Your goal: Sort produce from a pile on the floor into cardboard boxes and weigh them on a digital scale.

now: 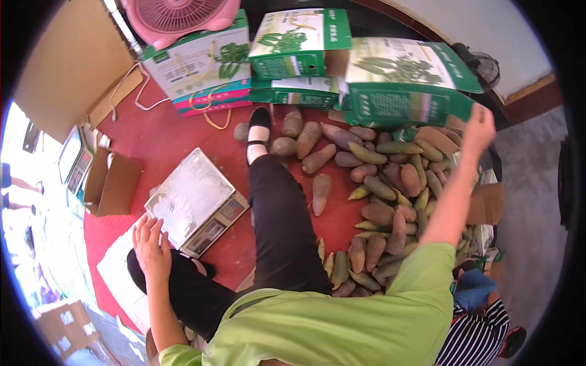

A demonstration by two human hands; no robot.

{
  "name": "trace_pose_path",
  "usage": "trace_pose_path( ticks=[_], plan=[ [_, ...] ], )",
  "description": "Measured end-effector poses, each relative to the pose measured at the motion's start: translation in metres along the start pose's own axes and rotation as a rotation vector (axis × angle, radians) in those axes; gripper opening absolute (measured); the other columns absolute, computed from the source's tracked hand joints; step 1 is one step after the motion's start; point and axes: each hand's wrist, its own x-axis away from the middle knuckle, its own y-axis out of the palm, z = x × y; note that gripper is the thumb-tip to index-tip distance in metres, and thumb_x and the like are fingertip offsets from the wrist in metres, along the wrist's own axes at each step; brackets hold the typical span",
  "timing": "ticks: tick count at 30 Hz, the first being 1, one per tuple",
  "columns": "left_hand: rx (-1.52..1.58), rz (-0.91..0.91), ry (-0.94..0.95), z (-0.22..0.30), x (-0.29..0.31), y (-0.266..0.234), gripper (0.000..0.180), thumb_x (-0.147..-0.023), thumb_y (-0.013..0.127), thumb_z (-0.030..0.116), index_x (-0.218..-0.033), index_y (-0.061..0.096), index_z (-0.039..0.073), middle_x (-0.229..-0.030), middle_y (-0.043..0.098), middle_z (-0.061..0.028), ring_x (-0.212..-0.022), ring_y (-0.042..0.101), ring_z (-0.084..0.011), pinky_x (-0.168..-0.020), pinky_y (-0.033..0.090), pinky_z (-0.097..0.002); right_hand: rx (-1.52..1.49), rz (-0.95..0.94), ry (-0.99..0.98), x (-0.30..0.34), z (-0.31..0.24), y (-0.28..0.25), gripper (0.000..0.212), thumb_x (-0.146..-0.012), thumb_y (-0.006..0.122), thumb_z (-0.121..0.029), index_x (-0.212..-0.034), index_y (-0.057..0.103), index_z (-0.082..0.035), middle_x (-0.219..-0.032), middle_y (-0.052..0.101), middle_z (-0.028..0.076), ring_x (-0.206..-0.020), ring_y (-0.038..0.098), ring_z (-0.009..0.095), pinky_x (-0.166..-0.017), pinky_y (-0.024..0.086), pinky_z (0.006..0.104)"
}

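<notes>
At the upper right, my right hand (479,129) is closed on the open flap of a green and white carton (400,67); the carton sits tilted above a heap of long produce. The pieces in the heap (400,177) are brown, purplish or green; I cannot tell their exact kind. My left hand (152,247) holds nothing, its fingers apart, above my bent left knee. Close beside it lies a flat platform scale (192,195) with a pale, worn top and a small display at its near edge.
Another green and white carton (299,39) and a handled carton (201,67) stand at the back, with a pink fan (180,15) on top. A small brown box (113,183) is at the left. A person in stripes (473,332) sits at the lower right. The floor covering (152,131) is red.
</notes>
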Motion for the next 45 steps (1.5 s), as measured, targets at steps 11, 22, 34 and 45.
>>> trace_pose_path(
  ticks=[11,22,34,45],
  plan=[
    [0.079,0.037,-0.036,-0.015,0.017,-0.011,0.024,-0.08,0.064,0.01,-0.104,0.064,0.007,-0.11,0.06,-0.0075,-0.119,0.049,-0.0269,-0.105,0.032,-0.0462,0.232,-0.279,-0.306,-0.113,-0.105,-0.02,0.038,-0.089,0.054,-0.038,-0.11,0.061,-0.008,-0.104,0.064,0.018,-0.098,0.06,0.035,-0.082,0.046,0.0388],
    [0.189,0.141,-0.014,-0.028,0.036,-0.022,0.026,-0.079,0.066,0.011,-0.104,0.063,0.008,-0.107,0.061,-0.007,-0.114,0.052,-0.027,-0.103,0.034,-0.0448,-0.334,-0.504,-0.666,-0.089,-0.274,-0.026,0.024,-0.09,0.056,-0.02,-0.102,0.06,0.0,-0.092,0.064,0.011,-0.086,0.058,0.02,-0.079,0.044,0.0276],
    [0.365,0.241,-0.029,-0.029,0.041,-0.036,0.041,-0.075,0.07,0.012,-0.114,0.06,0.007,-0.112,0.059,-0.0104,-0.115,0.051,-0.0312,-0.099,0.037,-0.0438,-1.529,-0.793,-0.768,0.058,-0.501,-0.058,0.007,-0.084,0.062,-0.005,-0.082,0.062,0.002,-0.077,0.062,0.004,-0.076,0.056,0.01,-0.069,0.045,0.0241],
    [0.323,-0.169,-0.096,-0.03,0.041,-0.015,0.078,-0.072,0.074,0.022,-0.139,0.037,0.01,-0.14,0.036,-0.019,-0.134,0.027,-0.0407,-0.108,0.03,-0.0467,-1.182,-0.757,-1.251,0.211,-0.471,0.006,0.007,-0.079,0.064,-0.011,-0.085,0.066,-0.008,-0.085,0.062,0.004,-0.086,0.057,0.024,-0.078,0.045,0.0359]
  ],
)
